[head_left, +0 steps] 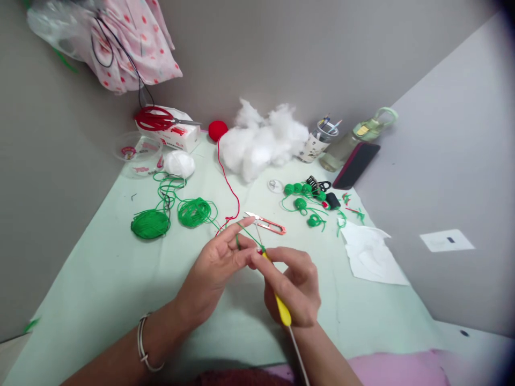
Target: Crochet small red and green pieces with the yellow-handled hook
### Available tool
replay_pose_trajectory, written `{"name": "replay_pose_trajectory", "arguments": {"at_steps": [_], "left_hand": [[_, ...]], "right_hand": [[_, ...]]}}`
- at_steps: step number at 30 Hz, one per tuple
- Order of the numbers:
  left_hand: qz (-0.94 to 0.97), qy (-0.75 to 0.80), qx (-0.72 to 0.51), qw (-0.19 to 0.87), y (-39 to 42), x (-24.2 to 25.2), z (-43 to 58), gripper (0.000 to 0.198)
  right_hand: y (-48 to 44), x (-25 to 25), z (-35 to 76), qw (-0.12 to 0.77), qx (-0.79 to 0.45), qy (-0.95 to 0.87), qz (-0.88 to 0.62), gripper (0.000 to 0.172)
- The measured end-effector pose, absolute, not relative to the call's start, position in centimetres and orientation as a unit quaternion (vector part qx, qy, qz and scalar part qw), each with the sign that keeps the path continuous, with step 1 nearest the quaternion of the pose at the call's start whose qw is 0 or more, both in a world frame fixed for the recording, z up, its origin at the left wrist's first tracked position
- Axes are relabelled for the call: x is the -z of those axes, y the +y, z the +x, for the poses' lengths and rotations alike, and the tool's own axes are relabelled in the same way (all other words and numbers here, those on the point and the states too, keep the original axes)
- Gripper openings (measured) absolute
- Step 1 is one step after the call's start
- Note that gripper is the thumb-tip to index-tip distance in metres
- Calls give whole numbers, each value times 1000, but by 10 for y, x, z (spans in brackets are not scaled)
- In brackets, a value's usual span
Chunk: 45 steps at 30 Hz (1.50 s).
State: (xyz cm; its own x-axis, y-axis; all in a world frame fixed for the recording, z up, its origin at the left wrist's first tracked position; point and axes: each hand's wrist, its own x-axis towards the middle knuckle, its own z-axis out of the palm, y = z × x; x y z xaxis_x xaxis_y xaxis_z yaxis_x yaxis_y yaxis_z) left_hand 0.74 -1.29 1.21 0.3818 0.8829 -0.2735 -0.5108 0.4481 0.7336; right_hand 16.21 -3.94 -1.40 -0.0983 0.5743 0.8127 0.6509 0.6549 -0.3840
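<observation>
Over the near middle of the table my two hands meet at the fingertips. My right hand [292, 281] is closed round a crochet hook with a yellow handle [282, 311], its tip pointing up and away from me. Between my left hand's [219, 265] thumb and a finger is a small crochet piece [260, 250], mostly hidden, with red, white and green showing. Green yarn [250, 234] runs from the raised left index finger to the hook. Just beyond the hands lie thread snips [267, 223] with orange handles.
Green yarn bundles [151, 223], a white yarn ball [179, 163] and a clear tub [137, 150] lie left. Red scissors [161, 119] rest on a box. Behind are a red yarn ball [218, 131] and white stuffing [261, 142]. Right are green crocheted balls [300, 204], a phone [356, 165] and a bottle [341, 150].
</observation>
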Motion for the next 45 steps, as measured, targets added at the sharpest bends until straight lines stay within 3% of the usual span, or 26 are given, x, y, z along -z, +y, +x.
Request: {"name": "replay_pose_trajectory", "arguments": {"at_steps": [5,10,17,24,28,31,36,40,45], "left_hand": [[217,303,-407,834,-10,-12,3,52],[256,355,-421,795,-3,-12,-6,52],[320,353,-450,755,-3,-8,-8,50],[330,354,-452,749,-5,-5,-3,44],[305,358,-448,761,-7,-6,1,57],[257,346,-423,798,-6,-6,2,54],[222,337,-421,813,1,-7,-7,36],[285,354,-415,788,-2,-8,-9,33],[324,354,-411,775,-7,-4,-6,40]], "right_hand": [[-31,3,159,603,-128,-680,-396,38],[-27,-1,160,641,-287,-589,-400,21],[-19,-2,164,652,-475,-455,-376,18],[-20,3,160,597,-371,-579,-413,20],[-28,8,154,562,-205,-672,-437,37],[-31,11,156,545,-127,-711,-426,45],[-23,2,165,610,-294,-587,-444,19],[-17,1,164,621,-440,-507,-404,18],[-17,7,163,604,-484,-493,-397,14]]}}
